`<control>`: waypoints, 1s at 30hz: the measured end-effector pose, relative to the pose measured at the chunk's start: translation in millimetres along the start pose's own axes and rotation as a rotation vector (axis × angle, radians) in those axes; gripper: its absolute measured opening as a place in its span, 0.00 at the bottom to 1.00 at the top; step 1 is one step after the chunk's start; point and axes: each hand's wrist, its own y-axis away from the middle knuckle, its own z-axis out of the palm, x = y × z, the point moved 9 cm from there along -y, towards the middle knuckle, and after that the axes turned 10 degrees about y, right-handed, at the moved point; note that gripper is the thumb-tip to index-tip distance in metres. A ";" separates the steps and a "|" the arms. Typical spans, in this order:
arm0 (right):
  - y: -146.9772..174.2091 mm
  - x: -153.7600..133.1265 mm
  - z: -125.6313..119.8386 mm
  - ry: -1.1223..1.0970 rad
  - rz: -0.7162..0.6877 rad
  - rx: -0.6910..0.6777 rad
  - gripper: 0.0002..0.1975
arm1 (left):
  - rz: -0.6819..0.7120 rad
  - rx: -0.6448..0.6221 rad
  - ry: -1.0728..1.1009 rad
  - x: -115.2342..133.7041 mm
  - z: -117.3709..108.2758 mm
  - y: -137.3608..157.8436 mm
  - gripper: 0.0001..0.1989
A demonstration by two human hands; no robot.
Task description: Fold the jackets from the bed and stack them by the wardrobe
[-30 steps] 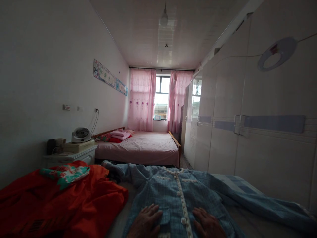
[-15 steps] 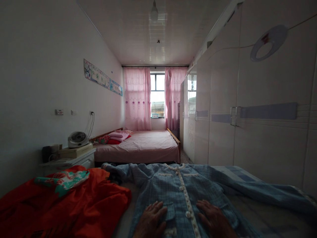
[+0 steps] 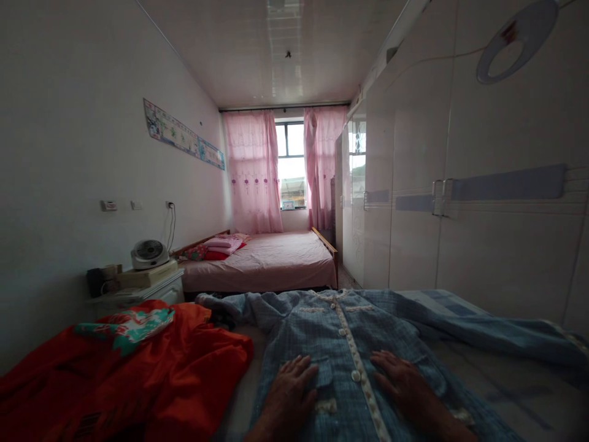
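Against the earlier frames, my head view has tipped lower: the hanging bulb has gone out of the top of the picture, and the blue jacket (image 3: 317, 341) now sits higher in it. The hands look to have kept their places on the cloth, one on each side of the button strip (image 3: 350, 353) — I make out no clear slide along it.

The jacket lies front up and spread out on the pale patterned sheet (image 3: 501, 374) right before me, collar pointing away, its right-hand sleeve in my view stretched off toward the edge. The left hand (image 3: 291, 391) rests palm down beside a pocket flap (image 3: 319, 372), fingers straight and slightly spread, gripping nothing. The right hand (image 3: 407, 387) lies likewise across the strip, flat on the cloth, fingers a little apart and thumb side toward the buttons.

As for writing, the orange-red garment (image 3: 184, 362) just beside the jacket carries dark lettering near the bottom edge, too dim for me to read; a green and white print (image 3: 138, 328) lies across its top. The wall poster (image 3: 177, 132) shows rows of characters too small to make out, and the hanging ring (image 3: 488, 70) bears a reddish mark — also unreadable from here.
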 end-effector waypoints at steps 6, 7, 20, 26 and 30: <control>-1.4 -0.2 1.1 0.013 -0.018 -0.018 0.26 | -0.001 0.011 0.005 4.9 -5.0 2.5 0.24; -1.5 -0.5 1.3 0.015 -0.022 -0.020 0.26 | 0.000 0.011 0.004 5.4 -5.4 2.6 0.24; -0.1 -4.6 -3.2 0.009 -0.038 -0.019 0.24 | 0.024 0.011 -0.034 5.6 -4.8 2.4 0.24; -0.6 -5.5 -5.3 0.010 -0.028 -0.022 0.23 | 0.003 -0.008 -0.031 6.8 -5.0 1.4 0.23; 0.4 -9.4 -8.9 0.035 -0.035 -0.027 0.23 | 0.003 -0.006 -0.035 2.1 -2.2 0.7 0.23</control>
